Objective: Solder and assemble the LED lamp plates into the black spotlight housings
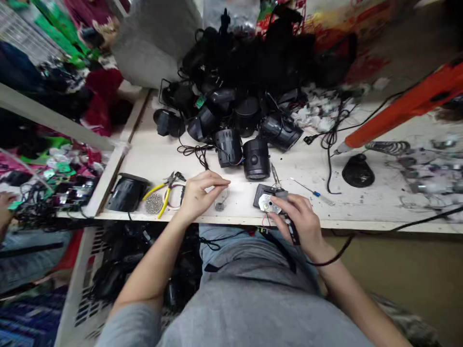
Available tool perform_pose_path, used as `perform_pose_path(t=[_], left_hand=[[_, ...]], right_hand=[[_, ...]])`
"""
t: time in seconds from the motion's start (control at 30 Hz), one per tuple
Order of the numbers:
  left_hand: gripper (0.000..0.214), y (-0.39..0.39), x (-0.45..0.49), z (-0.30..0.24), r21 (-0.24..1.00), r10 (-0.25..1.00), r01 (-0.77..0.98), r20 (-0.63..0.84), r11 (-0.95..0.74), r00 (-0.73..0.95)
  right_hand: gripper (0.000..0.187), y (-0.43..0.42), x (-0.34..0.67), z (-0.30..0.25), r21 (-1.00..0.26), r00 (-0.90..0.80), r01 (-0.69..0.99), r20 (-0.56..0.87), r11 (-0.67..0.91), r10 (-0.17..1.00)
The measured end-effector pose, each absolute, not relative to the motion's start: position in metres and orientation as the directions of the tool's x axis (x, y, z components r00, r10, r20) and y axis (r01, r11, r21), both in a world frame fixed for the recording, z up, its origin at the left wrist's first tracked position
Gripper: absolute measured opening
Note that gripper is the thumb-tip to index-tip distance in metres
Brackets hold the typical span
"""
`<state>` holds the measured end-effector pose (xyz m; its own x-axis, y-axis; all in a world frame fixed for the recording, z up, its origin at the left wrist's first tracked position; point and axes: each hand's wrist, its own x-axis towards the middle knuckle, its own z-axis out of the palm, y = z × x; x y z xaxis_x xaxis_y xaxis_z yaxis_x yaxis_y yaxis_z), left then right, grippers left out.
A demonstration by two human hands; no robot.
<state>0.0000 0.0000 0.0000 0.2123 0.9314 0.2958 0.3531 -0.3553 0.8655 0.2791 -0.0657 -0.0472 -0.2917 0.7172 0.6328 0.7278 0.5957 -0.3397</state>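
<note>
My left hand [200, 195] rests at the bench's front edge, its fingers pinching a thin silvery wire [224, 195] that loops down to a small coil [219, 206]. My right hand [298, 217] is shut on a black-handled soldering iron [291, 229], whose cord trails to the lower right. Its fingers touch a round metal-backed circuit board [269, 204], which lies on a small black square block [262, 194]. The iron's tip is hidden behind my fingers.
Black cylindrical lamp housings [256, 159] lie in a large heap at the bench's back. Yellow-handled pliers [165, 197], a round mesh pad [154, 203], a blue-handled screwdriver [307, 188] and an orange tool [408, 106] lie nearby. Loose cables cross the bench.
</note>
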Motion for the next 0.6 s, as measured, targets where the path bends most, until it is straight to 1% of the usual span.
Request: perform_pose_path(t=[0.07, 0.13, 0.17, 0.2, 0.27, 0.33, 0.5, 0.6], left_hand=[[0.011, -0.006, 0.011, -0.013, 0.941, 0.969, 0.234, 0.226, -0.244, 0.099], [0.022, -0.012, 0.022, -0.022, 0.987, 0.991, 0.088, 0.130, -0.133, 0.031], [0.030, -0.014, 0.027, -0.024, 0.998, 0.998, -0.018, 0.062, -0.062, 0.010], [0.037, -0.016, 0.031, -0.024, 0.994, 1.000, -0.108, 0.001, 0.000, 0.012], [0.045, -0.020, 0.039, -0.021, 0.977, 0.996, -0.197, -0.073, 0.081, 0.050], [0.047, -0.024, 0.045, -0.017, 0.969, 0.990, -0.210, -0.114, 0.130, 0.087], [0.039, -0.037, 0.061, -0.018, 0.971, 0.974, -0.113, -0.197, 0.210, 0.113], [0.036, -0.046, 0.071, -0.023, 0.977, 0.974, -0.064, -0.195, 0.203, 0.112]], right_hand=[[0.039, -0.066, 0.279, -0.050, -0.349, -0.295, 0.724, 0.624, 0.596, 0.724], [0.040, -0.065, 0.278, -0.051, -0.357, -0.290, 0.719, 0.625, 0.596, 0.724], [0.041, -0.065, 0.278, -0.051, -0.362, -0.287, 0.713, 0.630, 0.600, 0.722], [0.042, -0.064, 0.277, -0.052, -0.366, -0.281, 0.709, 0.637, 0.603, 0.718], [0.045, -0.063, 0.274, -0.052, -0.373, -0.252, 0.713, 0.654, 0.593, 0.714], [0.045, -0.060, 0.271, -0.053, -0.373, -0.216, 0.731, 0.669, 0.572, 0.711], [0.040, -0.058, 0.267, -0.057, -0.408, -0.188, 0.747, 0.627, 0.525, 0.756], [0.040, -0.063, 0.270, -0.052, -0.425, -0.193, 0.738, 0.611, 0.524, 0.768]])
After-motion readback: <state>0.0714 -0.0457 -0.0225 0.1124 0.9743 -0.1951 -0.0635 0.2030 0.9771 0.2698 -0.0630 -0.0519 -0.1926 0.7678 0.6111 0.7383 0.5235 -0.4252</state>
